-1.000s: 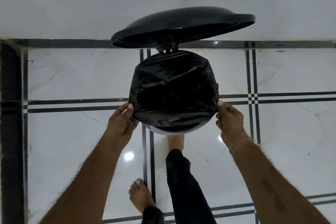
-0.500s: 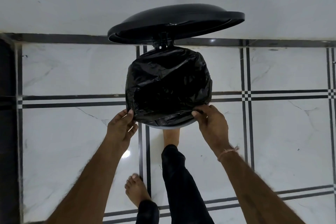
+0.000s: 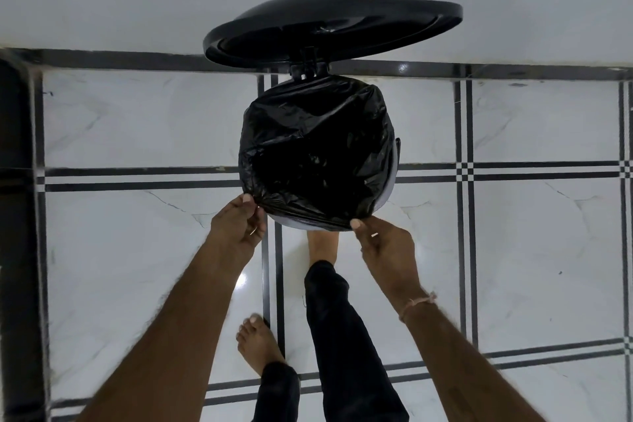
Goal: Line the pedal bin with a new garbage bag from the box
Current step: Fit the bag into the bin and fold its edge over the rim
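Both hands pinch the black garbage bag point(image 3: 318, 151) at the pedal bin's point(image 3: 394, 178) near rim, left hand point(image 3: 239, 226) and right hand point(image 3: 383, 247) each with closed grip, lid point(image 3: 332, 24) raised.

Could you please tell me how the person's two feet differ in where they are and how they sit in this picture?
The right foot reaches forward under the pedal bin, toes hidden, seemingly on the pedal, since the lid stands open; the left foot sits further back, toes in full view. The right foot points straight at the bin; the left foot angles leftward. Both are bare, below black trouser legs.
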Tool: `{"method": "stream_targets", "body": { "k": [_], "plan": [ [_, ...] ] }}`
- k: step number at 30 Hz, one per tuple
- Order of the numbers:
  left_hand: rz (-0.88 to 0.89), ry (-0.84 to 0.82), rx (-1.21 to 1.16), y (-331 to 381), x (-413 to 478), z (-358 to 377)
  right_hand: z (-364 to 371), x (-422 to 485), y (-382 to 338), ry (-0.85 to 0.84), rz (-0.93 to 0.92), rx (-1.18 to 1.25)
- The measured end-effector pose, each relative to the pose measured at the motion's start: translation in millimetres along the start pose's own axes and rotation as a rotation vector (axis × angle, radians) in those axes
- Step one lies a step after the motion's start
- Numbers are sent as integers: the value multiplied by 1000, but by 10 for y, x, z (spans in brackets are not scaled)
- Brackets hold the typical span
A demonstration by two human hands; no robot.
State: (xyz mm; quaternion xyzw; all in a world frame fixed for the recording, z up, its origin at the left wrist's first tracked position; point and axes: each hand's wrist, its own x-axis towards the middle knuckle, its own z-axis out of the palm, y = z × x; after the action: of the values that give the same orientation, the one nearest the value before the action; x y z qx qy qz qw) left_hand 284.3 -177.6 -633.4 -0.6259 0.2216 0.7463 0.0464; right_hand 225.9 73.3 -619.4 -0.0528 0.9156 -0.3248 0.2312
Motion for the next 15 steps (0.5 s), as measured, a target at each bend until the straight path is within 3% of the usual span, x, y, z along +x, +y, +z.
{"method": "stream_targets", "body": {
  "k": [3, 7, 11, 15],
  "plan": [
    [33, 42, 48, -28, 5, 29, 159, -60, -47, -15, -13, -31],
    [67, 49, 182, -17, 9, 18, 385, -192, -114, -211, 71, 130],
    [66, 83, 257, 15, 51, 11, 390, -142, -318, -278, 672, 829],
    [71, 130, 309, 27, 75, 44, 308, -46, -444, -175, 996, 1322]
  ]
}}
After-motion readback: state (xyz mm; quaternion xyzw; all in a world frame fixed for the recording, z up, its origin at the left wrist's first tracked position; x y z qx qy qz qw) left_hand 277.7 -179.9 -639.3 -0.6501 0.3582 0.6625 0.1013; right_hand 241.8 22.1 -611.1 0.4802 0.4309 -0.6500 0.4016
